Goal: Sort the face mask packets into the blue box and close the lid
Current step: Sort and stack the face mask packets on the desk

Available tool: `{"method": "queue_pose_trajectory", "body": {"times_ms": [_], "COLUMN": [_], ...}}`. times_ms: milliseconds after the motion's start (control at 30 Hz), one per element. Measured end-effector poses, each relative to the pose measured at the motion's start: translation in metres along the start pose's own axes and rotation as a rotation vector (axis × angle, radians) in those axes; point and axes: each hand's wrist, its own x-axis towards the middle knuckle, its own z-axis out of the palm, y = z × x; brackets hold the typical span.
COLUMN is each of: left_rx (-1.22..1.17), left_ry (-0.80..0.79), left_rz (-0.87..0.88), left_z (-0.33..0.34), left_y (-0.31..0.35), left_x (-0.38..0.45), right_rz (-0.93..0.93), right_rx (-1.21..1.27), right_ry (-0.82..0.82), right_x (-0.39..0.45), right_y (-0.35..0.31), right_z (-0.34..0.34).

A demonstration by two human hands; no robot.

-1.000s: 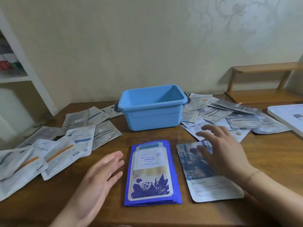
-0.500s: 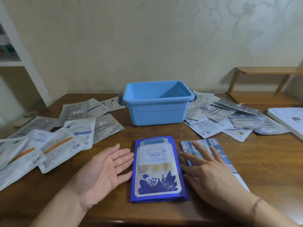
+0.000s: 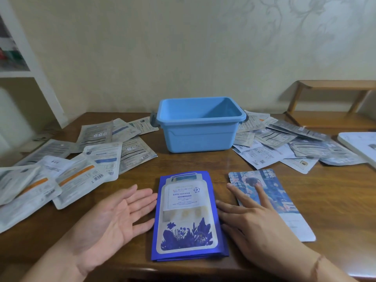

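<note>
So the table (image 3: 335, 192) is pretty cluttered. There's a big messy heap of silver-white packets (image 3: 67, 159) sprawled over the left side, overlapping each other, a couple with orange stripes, and another heap of grey-white packets (image 3: 284, 143) fanned out on the right. The blue box (image 3: 200, 127) sits between the two heaps toward the back, near the wall, lid off, and it looks empty inside from this angle. It has a dark grey handle on the left end. A flat white thing (image 3: 360, 145) pokes in at the far right edge, past the right heap, could be the lid but I can't tell. Behind that there's a wooden shelf (image 3: 333, 102), and a white shelf unit (image 3: 26, 74) on the left.

The open strip of wood is the front middle, right in front of the box. That's where the dark blue packet stack (image 3: 188, 216) lies flat, close to the front edge, with a white jar-shaped label and blue flowers printed on it. Just beside it on the right lies a pale blue illustrated packet (image 3: 284, 200), angled a bit.

Left hand (image 3: 114, 218) is palm up, fingers straight, fingertips right at the stack's left edge, holding nothing. Right hand (image 3: 258, 224) is palm down, fingers spread, against the stack's right edge with fingers resting on the illustrated packet, gripping nothing.
</note>
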Motion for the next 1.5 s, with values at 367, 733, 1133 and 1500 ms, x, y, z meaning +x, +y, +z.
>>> {"method": "queue_pose_trajectory", "body": {"times_ms": [367, 733, 1133, 1500], "left_rx": [-0.048, -0.051, -0.106, -0.162], "left_ry": [0.026, -0.003, 0.038, 0.014], "left_rz": [0.021, 0.035, 0.031, 0.011], "left_z": [-0.007, 0.005, 0.006, 0.017], "left_y": [-0.003, -0.008, -0.011, -0.010], "left_x": [-0.009, -0.011, -0.014, -0.016], "right_rz": [0.122, 0.142, 0.351, 1.110], "right_rx": [0.047, 0.185, 0.402, 1.828], "right_ry": [0.037, -0.011, 0.098, 0.020], "right_x": [-0.012, -0.019, -0.019, 0.028], "right_y": [-0.018, -0.015, -0.031, -0.045], "right_z": [-0.006, 0.000, -0.028, -0.039]}}
